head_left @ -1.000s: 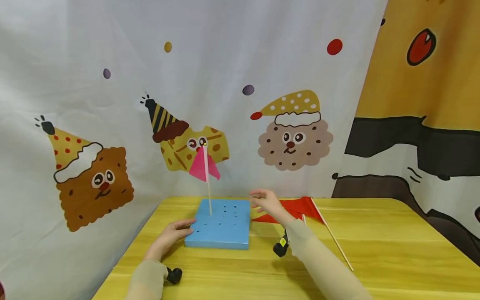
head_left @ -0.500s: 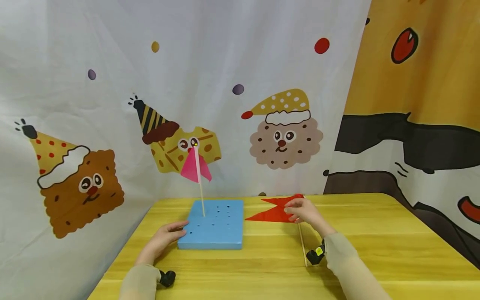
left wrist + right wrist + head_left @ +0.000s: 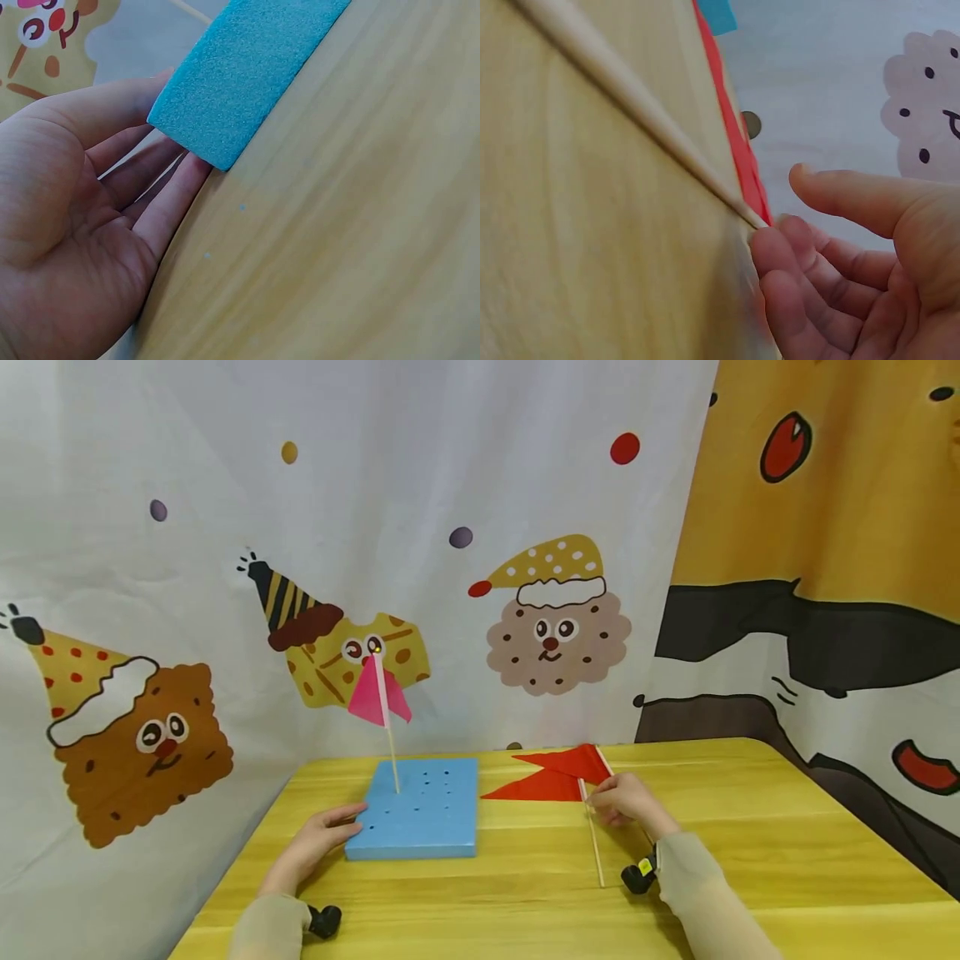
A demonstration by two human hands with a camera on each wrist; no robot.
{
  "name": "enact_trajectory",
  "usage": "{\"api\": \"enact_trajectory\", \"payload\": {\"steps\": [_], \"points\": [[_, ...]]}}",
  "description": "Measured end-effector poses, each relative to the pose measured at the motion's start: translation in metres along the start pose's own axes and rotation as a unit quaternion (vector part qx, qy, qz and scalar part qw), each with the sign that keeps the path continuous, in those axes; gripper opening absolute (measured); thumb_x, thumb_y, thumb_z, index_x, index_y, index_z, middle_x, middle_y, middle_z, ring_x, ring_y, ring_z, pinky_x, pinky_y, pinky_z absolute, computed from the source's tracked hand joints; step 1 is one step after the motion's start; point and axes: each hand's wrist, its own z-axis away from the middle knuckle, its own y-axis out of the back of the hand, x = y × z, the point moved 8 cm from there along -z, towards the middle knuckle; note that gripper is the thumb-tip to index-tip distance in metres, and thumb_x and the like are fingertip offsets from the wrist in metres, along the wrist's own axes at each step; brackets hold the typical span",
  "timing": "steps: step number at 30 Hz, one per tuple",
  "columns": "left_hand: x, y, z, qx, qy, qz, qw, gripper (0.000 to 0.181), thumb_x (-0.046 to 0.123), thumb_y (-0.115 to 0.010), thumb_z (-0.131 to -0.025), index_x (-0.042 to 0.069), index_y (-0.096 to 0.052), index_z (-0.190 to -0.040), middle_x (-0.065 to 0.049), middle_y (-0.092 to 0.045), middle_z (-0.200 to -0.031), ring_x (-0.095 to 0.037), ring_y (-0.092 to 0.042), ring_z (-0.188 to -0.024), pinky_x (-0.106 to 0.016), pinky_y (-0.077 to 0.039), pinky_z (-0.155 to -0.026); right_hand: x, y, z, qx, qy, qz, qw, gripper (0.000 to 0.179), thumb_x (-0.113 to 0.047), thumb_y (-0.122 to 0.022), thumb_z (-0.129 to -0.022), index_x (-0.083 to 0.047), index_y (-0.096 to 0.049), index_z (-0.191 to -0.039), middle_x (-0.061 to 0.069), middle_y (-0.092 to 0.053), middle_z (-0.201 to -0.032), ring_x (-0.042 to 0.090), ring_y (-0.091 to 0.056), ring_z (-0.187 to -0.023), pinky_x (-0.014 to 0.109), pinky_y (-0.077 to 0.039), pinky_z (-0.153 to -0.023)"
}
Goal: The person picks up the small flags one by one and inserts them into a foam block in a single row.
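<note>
A blue foam block (image 3: 420, 839) with small holes lies on the table, and a pink flag (image 3: 367, 697) stands upright in it on a thin stick. My left hand (image 3: 311, 843) rests against the block's left edge, fingers loosely extended; the left wrist view shows them at the foam corner. Right of the block lie two red flags, an upper one (image 3: 566, 762) and a lower one (image 3: 536, 787), partly overlapping. My right hand (image 3: 630, 800) is over their sticks, its fingertips by a wooden stick (image 3: 645, 112), the thumb apart from the fingers. It hides part of the upper flag's stick.
The yellow wood-grain table (image 3: 487, 910) ends at a white cloth backdrop (image 3: 450, 443) printed with cartoon biscuits and cheese. Each wrist carries a small black camera, such as the left one (image 3: 325, 922).
My right hand has moved from beside the block rightwards to the red flags' sticks. My left hand stays at the block. The head view has turned slightly right.
</note>
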Motion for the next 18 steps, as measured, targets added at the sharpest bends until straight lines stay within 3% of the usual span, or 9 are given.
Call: {"api": "enact_trajectory", "payload": {"steps": [6,11,18], "points": [[-0.002,0.003,0.002,0.015,0.007,0.006,0.9998,0.053,0.021,-0.065,-0.094,0.003,-0.050,-0.141,-0.024,-0.041,-0.145,-0.039,-0.044,-0.129,-0.047,-0.043,-0.103,0.004,-0.007,-0.003,0.005,-0.014,0.061,0.9980,0.021,-0.017,-0.078,-0.080,-0.001,-0.066,-0.077,0.008,-0.059,-0.059,0.018,-0.058,-0.048,0.030,-0.054,-0.047],[-0.002,0.003,0.002,0.018,0.005,0.012,0.9997,0.053,0.020,-0.066,-0.094,0.001,-0.050,-0.141,-0.025,-0.040,-0.145,-0.039,-0.045,-0.128,-0.046,-0.042,-0.104,0.002,-0.012,-0.003,-0.004,0.003,0.079,0.9969,0.040,-0.017,-0.082,-0.077,-0.009,-0.050,-0.054,0.000,-0.044,-0.046,0.013,-0.043,-0.040,0.023,-0.041,-0.038],[-0.001,0.002,0.000,0.017,0.003,0.015,0.9997,0.054,0.020,-0.066,-0.094,0.001,-0.049,-0.141,-0.025,-0.040,-0.146,-0.039,-0.045,-0.128,-0.045,-0.043,-0.104,0.001,-0.015,-0.003,-0.011,0.026,0.117,0.9927,0.049,-0.017,-0.083,-0.074,-0.015,-0.042,-0.047,-0.004,-0.033,-0.042,0.011,-0.033,-0.037,0.020,-0.031,-0.035]]}}
